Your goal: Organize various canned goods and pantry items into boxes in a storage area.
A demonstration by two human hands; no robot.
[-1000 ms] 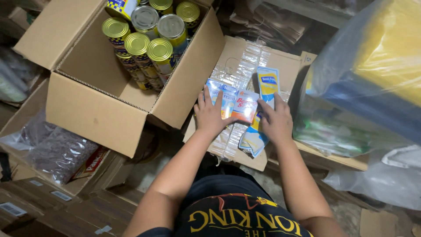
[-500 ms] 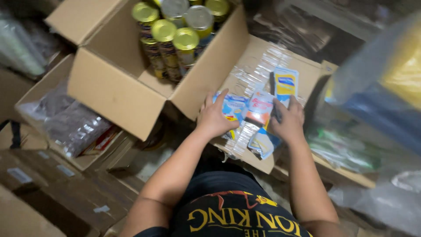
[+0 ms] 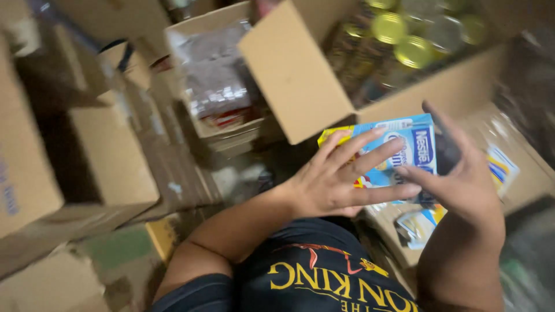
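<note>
Both hands hold a small stack of flat blue and yellow packets [image 3: 404, 144] lifted in front of my chest. My left hand [image 3: 341, 179] lies over the near face of the stack with its fingers spread. My right hand [image 3: 462, 179] grips the stack's right side, thumb up over the top edge. Below the hands sits an open shallow carton [image 3: 509, 173] with more of the same packets [image 3: 422, 222] and clear plastic wrap in it.
An open cardboard box [image 3: 300, 81] of gold-lidded cans [image 3: 413, 52] stands just beyond the hands. Left of it is a box with plastic-wrapped goods [image 3: 217, 86]. Closed and open cartons [image 3: 110, 156] crowd the left side. The view is blurred.
The hands have lifted the packets out of the shallow carton and drawn them toward my body. The camera has swung left, showing more cartons on that side.
</note>
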